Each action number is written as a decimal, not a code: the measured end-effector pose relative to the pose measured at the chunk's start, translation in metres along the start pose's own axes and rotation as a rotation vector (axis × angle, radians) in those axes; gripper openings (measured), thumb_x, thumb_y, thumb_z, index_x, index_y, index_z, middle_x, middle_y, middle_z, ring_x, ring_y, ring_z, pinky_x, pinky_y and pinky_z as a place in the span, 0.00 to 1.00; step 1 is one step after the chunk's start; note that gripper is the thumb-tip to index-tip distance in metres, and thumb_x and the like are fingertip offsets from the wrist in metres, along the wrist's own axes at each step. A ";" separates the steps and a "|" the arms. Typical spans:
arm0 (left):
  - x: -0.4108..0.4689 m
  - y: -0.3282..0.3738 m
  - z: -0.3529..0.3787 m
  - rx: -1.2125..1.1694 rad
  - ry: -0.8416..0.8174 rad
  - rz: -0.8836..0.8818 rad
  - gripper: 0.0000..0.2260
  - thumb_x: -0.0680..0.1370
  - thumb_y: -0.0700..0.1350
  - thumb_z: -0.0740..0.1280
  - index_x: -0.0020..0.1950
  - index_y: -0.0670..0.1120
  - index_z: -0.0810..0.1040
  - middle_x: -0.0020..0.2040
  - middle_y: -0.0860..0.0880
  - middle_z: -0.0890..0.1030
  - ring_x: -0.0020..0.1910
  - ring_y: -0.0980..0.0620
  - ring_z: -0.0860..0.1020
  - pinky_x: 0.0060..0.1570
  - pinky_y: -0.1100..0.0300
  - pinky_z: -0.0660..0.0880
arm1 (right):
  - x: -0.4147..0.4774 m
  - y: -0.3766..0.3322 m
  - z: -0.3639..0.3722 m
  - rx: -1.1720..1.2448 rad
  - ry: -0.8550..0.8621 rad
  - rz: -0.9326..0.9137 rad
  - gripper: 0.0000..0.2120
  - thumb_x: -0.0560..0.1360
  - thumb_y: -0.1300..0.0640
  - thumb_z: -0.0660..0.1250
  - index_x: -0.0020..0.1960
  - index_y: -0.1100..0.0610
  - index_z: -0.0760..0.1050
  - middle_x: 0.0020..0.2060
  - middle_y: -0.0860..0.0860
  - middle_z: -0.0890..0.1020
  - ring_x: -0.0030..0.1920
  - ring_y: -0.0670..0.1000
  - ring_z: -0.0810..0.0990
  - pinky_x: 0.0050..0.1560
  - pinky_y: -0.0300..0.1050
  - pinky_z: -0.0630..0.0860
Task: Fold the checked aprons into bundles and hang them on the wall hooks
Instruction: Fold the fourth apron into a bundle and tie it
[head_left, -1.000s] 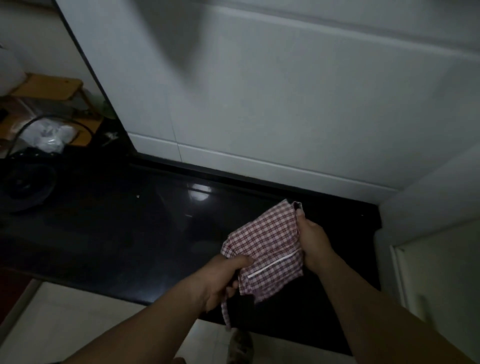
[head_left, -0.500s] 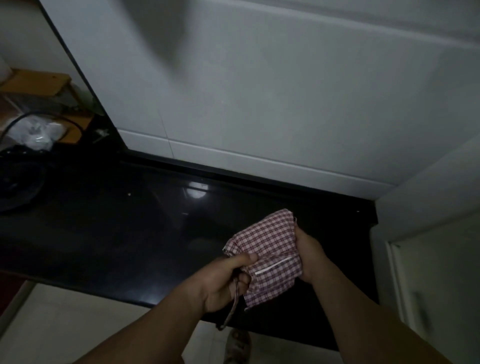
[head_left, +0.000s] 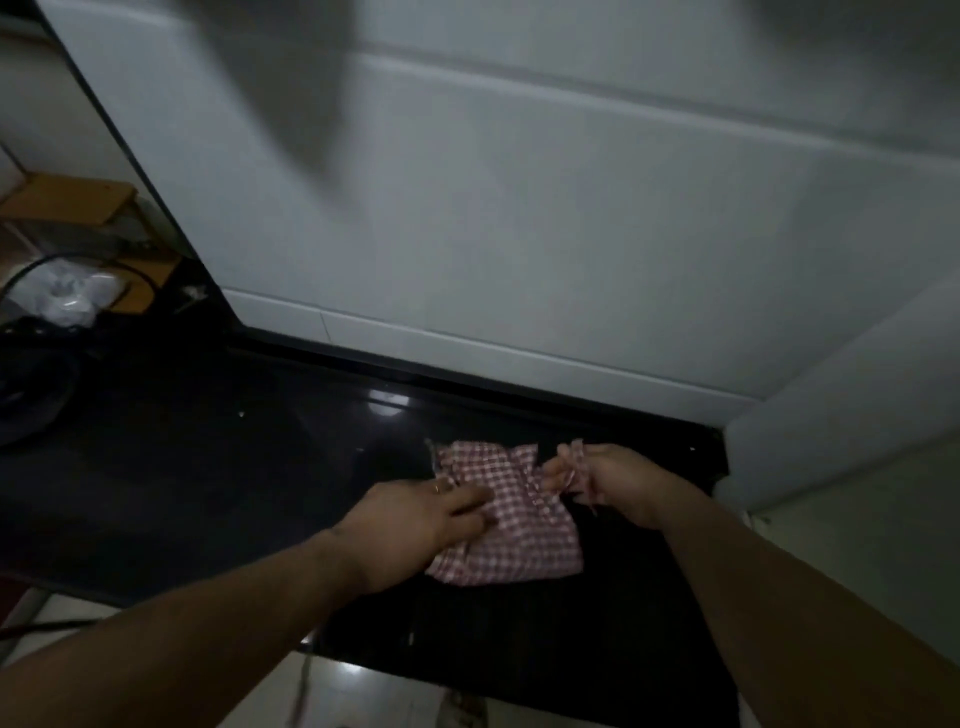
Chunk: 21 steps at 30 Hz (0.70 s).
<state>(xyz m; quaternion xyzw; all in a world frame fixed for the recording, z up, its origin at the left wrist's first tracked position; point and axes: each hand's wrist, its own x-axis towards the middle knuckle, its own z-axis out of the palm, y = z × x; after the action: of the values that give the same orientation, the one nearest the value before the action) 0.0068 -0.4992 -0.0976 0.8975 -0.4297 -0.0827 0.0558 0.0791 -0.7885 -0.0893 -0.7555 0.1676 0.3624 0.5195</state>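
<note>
checked apron (head_left: 524, 530), folded into a small bundle, lies below the white tiled wall (head_left: 519, 234) on the glossy black table (head_left: 208, 467), near its right end. the left hand (head_left: 415, 519) rests flat on the bundle's left side, fingers fairly straight. the right hand (head_left: 618, 483), apart from it, pinches the apron's thin strap (head_left: 574, 462) at the bundle's upper right corner.

No writing, label, brand mark or number is legible in this dim, blurred view. The checked apron (head_left: 514, 540) shows only its red-and-white pattern.
</note>
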 end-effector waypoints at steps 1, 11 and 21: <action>0.001 0.004 0.007 0.012 -0.128 -0.002 0.23 0.83 0.46 0.57 0.78 0.57 0.61 0.82 0.50 0.60 0.66 0.40 0.77 0.56 0.45 0.79 | 0.000 0.003 0.005 -0.115 0.027 0.004 0.18 0.85 0.47 0.61 0.52 0.58 0.83 0.47 0.53 0.87 0.48 0.51 0.84 0.51 0.44 0.74; 0.006 0.017 -0.003 0.025 -0.393 -0.047 0.34 0.81 0.41 0.65 0.84 0.52 0.55 0.85 0.46 0.50 0.63 0.39 0.78 0.55 0.46 0.77 | -0.012 -0.040 0.045 0.035 0.481 -0.358 0.23 0.85 0.48 0.58 0.33 0.55 0.73 0.29 0.51 0.79 0.31 0.50 0.79 0.41 0.46 0.73; -0.025 -0.022 -0.051 -0.076 -0.302 -0.153 0.15 0.80 0.53 0.64 0.66 0.55 0.76 0.66 0.50 0.79 0.54 0.43 0.82 0.48 0.53 0.77 | -0.016 0.008 0.142 -0.521 0.164 -0.280 0.20 0.84 0.44 0.50 0.45 0.52 0.76 0.45 0.50 0.82 0.47 0.53 0.80 0.55 0.53 0.77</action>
<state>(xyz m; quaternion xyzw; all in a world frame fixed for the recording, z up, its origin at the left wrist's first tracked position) 0.0184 -0.4642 -0.0486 0.9020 -0.3603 -0.2371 0.0182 0.0103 -0.6654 -0.1108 -0.9058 0.0046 0.2558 0.3377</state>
